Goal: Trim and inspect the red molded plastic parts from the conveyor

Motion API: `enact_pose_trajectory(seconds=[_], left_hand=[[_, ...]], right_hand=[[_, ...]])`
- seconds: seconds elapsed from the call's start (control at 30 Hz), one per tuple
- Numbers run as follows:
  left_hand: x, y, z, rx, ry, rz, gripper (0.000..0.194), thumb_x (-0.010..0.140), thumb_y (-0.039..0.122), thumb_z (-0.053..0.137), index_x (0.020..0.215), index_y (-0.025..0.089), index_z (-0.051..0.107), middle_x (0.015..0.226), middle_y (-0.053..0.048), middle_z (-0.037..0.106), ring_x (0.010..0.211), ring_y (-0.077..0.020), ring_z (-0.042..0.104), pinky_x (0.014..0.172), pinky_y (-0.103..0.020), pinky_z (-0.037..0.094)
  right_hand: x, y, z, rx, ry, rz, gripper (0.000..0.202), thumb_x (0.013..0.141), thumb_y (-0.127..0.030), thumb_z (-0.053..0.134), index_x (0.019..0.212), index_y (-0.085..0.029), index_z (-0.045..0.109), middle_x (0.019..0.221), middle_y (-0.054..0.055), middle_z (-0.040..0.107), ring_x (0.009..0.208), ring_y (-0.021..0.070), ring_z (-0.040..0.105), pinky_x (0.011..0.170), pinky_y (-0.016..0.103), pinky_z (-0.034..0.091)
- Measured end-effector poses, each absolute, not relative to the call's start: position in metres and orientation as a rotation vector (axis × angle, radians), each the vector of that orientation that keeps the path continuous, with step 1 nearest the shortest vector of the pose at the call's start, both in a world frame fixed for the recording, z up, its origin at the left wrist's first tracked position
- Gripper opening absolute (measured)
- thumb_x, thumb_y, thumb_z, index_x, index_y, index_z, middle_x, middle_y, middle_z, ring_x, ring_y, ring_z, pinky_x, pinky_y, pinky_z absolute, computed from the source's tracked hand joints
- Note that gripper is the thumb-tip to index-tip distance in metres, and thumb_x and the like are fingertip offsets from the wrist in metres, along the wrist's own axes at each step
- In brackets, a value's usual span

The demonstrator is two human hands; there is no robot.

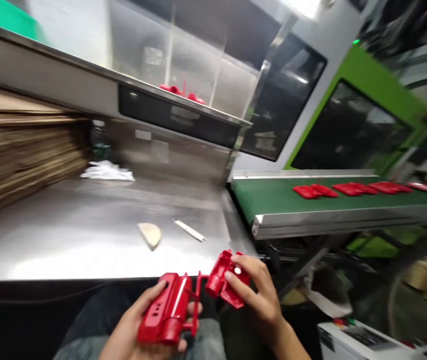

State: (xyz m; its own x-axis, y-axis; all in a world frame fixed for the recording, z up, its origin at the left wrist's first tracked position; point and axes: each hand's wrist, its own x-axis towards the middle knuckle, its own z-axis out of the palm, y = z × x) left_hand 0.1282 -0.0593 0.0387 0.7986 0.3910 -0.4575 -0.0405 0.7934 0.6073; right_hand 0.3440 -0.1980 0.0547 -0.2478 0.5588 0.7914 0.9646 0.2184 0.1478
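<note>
My left hand (134, 325) holds a red moulded plastic part (166, 310) low in the picture, over my lap. My right hand (258, 295) grips a second red plastic piece (224, 277) at the front edge of the steel table (85, 235). A thin red runner (197, 300) joins the two pieces between my hands. The picture is motion-blurred.
A green conveyor belt (269, 197) at right carries several red parts (348, 189). On the table lie a tan wedge (150, 234), a thin white strip (189, 230) and a white cloth (106, 171). Stacked flat cardboard (21, 145) fills the left. More red parts (183, 92) sit on the upper shelf.
</note>
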Motion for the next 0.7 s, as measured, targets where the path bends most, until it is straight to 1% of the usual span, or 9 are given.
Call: enact_pose_trajectory(seconds=[0.07,0.17,0.3,0.4,0.47,0.53,0.6,0.63,0.7], left_hand=[[0.121,-0.056,0.044,0.364,0.513,0.167,0.047,0.087,0.044,0.062,0.111,0.004,0.063,0.090,-0.021,0.073,0.070,-0.0275,0.072,0.052,-0.031,0.056],[0.110,-0.054,0.052,0.241,0.470,0.177,0.041,0.086,0.045,0.063,0.100,0.006,0.065,0.083,-0.020,0.073,0.069,-0.0285,0.073,0.049,-0.027,0.055],[0.102,-0.056,0.054,0.253,0.483,0.213,0.043,0.088,0.043,0.060,0.106,0.005,0.062,0.088,-0.022,0.073,0.068,-0.0256,0.073,0.051,-0.026,0.056],[0.099,-0.057,0.051,0.452,0.535,0.448,0.043,0.089,0.039,0.060,0.115,0.005,0.057,0.097,-0.023,0.072,0.070,-0.0270,0.071,0.051,-0.034,0.057],[0.095,-0.055,0.048,0.623,0.551,0.621,0.037,0.086,0.031,0.065,0.113,0.008,0.057,0.102,-0.020,0.073,0.075,-0.0292,0.071,0.059,-0.040,0.059],[0.090,-0.051,0.047,0.715,0.513,0.669,0.029,0.085,0.027,0.066,0.107,0.010,0.059,0.103,-0.018,0.073,0.079,-0.0307,0.071,0.065,-0.043,0.060],[0.087,-0.045,0.045,0.717,0.471,0.638,0.022,0.087,0.026,0.063,0.101,0.010,0.062,0.097,-0.018,0.074,0.078,-0.0318,0.071,0.061,-0.042,0.060],[0.086,-0.042,0.043,0.689,0.467,0.603,0.021,0.088,0.027,0.061,0.099,0.010,0.063,0.093,-0.018,0.074,0.076,-0.0322,0.071,0.058,-0.042,0.059],[0.088,-0.039,0.039,0.610,0.486,0.526,0.025,0.089,0.030,0.058,0.098,0.008,0.064,0.085,-0.020,0.074,0.069,-0.0327,0.071,0.050,-0.039,0.058]], right_hand=[[0.341,-0.190,0.049,-1.389,-1.914,-0.839,0.047,0.082,0.003,0.060,0.126,-0.014,0.060,0.132,0.016,0.053,0.126,0.0288,0.048,0.101,0.046,0.044],[0.337,-0.182,0.045,-1.338,-1.940,-0.803,0.049,0.081,0.004,0.061,0.127,-0.013,0.060,0.136,0.016,0.050,0.126,0.0312,0.048,0.104,0.049,0.041],[0.332,-0.176,0.044,-1.322,-1.872,-0.614,0.048,0.083,0.001,0.058,0.127,-0.019,0.061,0.139,0.013,0.052,0.128,0.0313,0.047,0.108,0.048,0.038],[0.318,-0.172,0.047,-1.393,-1.698,-0.171,0.038,0.091,-0.011,0.052,0.125,-0.026,0.060,0.131,0.009,0.060,0.121,0.0265,0.056,0.100,0.042,0.048],[0.304,-0.171,0.053,-1.438,-1.558,0.235,0.035,0.096,-0.020,0.047,0.130,-0.026,0.052,0.117,0.009,0.068,0.103,0.0223,0.067,0.082,0.034,0.058],[0.290,-0.173,0.059,-1.350,-1.265,0.812,0.039,0.096,-0.027,0.048,0.135,-0.022,0.045,0.106,0.011,0.072,0.087,0.0205,0.071,0.069,0.030,0.059],[0.281,-0.177,0.066,-1.139,-0.859,1.256,0.045,0.094,-0.030,0.054,0.136,-0.018,0.046,0.103,0.012,0.073,0.084,0.0191,0.071,0.072,0.029,0.058],[0.278,-0.179,0.068,-1.049,-0.674,1.374,0.045,0.091,-0.030,0.060,0.134,-0.017,0.050,0.104,0.012,0.073,0.085,0.0173,0.071,0.076,0.027,0.057],[0.275,-0.183,0.072,-0.993,-0.479,1.388,0.039,0.086,-0.027,0.068,0.124,-0.019,0.060,0.108,0.007,0.073,0.087,0.0114,0.070,0.080,0.019,0.055]])
